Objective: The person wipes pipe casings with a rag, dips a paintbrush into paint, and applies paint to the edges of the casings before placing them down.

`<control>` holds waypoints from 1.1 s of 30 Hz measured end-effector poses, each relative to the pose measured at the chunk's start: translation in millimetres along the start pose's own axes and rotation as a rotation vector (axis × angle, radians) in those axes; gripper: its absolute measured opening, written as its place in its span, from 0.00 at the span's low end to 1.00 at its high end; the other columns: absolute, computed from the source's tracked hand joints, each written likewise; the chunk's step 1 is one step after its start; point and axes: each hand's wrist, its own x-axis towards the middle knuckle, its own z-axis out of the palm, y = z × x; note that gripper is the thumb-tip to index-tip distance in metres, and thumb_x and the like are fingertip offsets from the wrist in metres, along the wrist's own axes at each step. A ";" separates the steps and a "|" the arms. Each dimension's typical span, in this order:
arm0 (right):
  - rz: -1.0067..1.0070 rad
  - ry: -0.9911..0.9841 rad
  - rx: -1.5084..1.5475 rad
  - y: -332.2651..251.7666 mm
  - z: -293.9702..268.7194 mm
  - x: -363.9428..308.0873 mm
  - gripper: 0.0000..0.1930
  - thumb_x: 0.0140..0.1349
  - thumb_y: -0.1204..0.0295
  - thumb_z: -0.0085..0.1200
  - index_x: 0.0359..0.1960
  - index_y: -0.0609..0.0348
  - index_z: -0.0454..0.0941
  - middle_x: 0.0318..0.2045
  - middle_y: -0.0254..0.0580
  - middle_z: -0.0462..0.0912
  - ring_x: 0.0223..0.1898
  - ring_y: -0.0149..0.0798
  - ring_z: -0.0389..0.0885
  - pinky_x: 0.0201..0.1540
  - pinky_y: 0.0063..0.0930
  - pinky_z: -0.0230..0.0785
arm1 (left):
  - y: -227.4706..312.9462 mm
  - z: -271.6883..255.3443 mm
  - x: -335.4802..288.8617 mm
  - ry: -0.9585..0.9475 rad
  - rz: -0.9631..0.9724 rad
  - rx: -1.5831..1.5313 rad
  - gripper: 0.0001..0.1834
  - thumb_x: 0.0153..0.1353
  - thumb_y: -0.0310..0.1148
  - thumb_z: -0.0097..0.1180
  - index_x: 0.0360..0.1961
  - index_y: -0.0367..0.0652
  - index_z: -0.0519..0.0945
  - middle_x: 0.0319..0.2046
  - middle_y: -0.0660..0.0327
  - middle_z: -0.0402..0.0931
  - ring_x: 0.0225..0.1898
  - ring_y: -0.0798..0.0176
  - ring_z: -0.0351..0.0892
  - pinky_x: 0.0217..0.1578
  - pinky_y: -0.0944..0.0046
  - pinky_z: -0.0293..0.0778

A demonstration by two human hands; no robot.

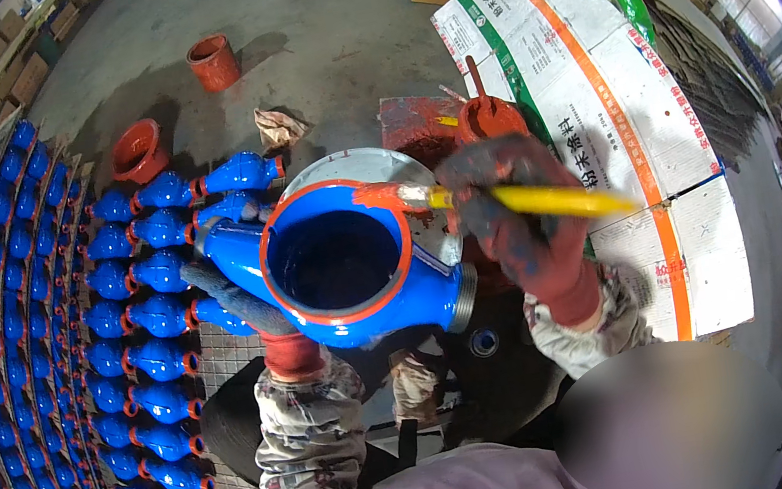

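A blue metal housing (378, 325), with a wide round mouth and a threaded end at the right, sits tilted over a pale round stand (353, 162). Wet orange-red paint coats the mouth's rim. My left hand (248, 301), in a grey glove with a red cuff, grips the housing's left side. In my right hand (518, 215), gloved and stained with paint, is a paintbrush (556, 198) with a yellow handle. Its bristles touch the far right of the rim, where the paint is thick. The underside of the housing is hidden.
Rows of similar blue housings (155, 320) fill the left side. Behind the brush stands a red paint pot (492, 118), next to white cartons (607, 101). Two red ring-shaped pieces, one a cup (214, 65) and one a bowl (138, 153), and crumpled paper (279, 127) lie on the floor.
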 end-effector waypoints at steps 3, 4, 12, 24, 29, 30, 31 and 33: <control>-0.142 0.072 -0.468 -12.1 3.9 -25.2 0.15 0.55 0.82 0.54 0.43 0.62 0.67 0.36 0.49 0.79 0.25 0.38 0.78 0.27 0.28 0.72 | -0.6 23.3 6.7 0.015 0.074 -0.025 0.38 0.64 0.67 0.35 0.51 0.39 0.70 0.45 0.56 0.71 0.46 0.57 0.71 0.54 0.54 0.67; -0.095 0.067 -0.548 -23.5 9.1 -31.0 0.19 0.50 0.78 0.61 0.43 0.59 0.68 0.35 0.44 0.81 0.29 0.46 0.80 0.31 0.33 0.74 | 2.1 25.7 6.8 0.023 0.079 -0.024 0.38 0.64 0.67 0.35 0.51 0.39 0.70 0.45 0.56 0.71 0.46 0.57 0.71 0.54 0.54 0.67; 0.010 0.012 -0.379 -56.3 30.9 -47.9 0.25 0.48 0.72 0.67 0.47 0.57 0.68 0.40 0.45 0.82 0.39 0.42 0.81 0.41 0.32 0.74 | 12.1 21.1 2.6 0.061 0.184 0.472 0.42 0.64 0.68 0.30 0.50 0.35 0.70 0.43 0.50 0.74 0.43 0.53 0.76 0.47 0.53 0.73; 0.137 0.209 -0.271 -16.9 35.3 -3.7 0.09 0.51 0.77 0.63 0.33 0.61 0.75 0.30 0.41 0.79 0.29 0.40 0.79 0.32 0.28 0.70 | 0.4 31.0 -6.7 -0.032 -0.033 -0.029 0.43 0.60 0.70 0.39 0.58 0.40 0.66 0.48 0.54 0.71 0.50 0.52 0.72 0.54 0.47 0.70; -0.111 -0.018 -0.186 -31.5 29.1 8.0 0.11 0.51 0.82 0.58 0.35 0.62 0.71 0.32 0.44 0.80 0.33 0.41 0.81 0.37 0.31 0.73 | -4.3 25.4 -4.4 -0.031 -0.048 0.113 0.42 0.60 0.71 0.37 0.59 0.44 0.65 0.50 0.54 0.70 0.48 0.53 0.73 0.55 0.47 0.69; -0.117 -0.140 -0.095 -33.8 26.8 7.5 0.13 0.52 0.85 0.56 0.39 0.64 0.68 0.33 0.47 0.80 0.34 0.42 0.82 0.40 0.35 0.75 | -4.2 24.9 -5.2 -0.076 -0.126 0.016 0.43 0.59 0.72 0.37 0.59 0.44 0.65 0.50 0.55 0.70 0.48 0.53 0.72 0.55 0.47 0.68; -0.097 -0.118 0.048 -31.4 26.9 2.8 0.13 0.50 0.84 0.56 0.37 0.61 0.70 0.33 0.48 0.80 0.35 0.44 0.81 0.38 0.34 0.74 | -4.1 27.1 -5.0 -0.071 -0.126 0.020 0.43 0.59 0.72 0.37 0.59 0.44 0.65 0.50 0.55 0.70 0.48 0.53 0.72 0.55 0.47 0.68; -0.116 -0.218 -0.066 -44.0 11.1 2.7 0.13 0.49 0.83 0.56 0.36 0.61 0.70 0.32 0.48 0.80 0.34 0.44 0.81 0.38 0.35 0.73 | -5.1 31.8 -4.1 0.020 -0.070 0.038 0.45 0.57 0.73 0.39 0.56 0.41 0.66 0.48 0.55 0.71 0.48 0.53 0.72 0.56 0.48 0.66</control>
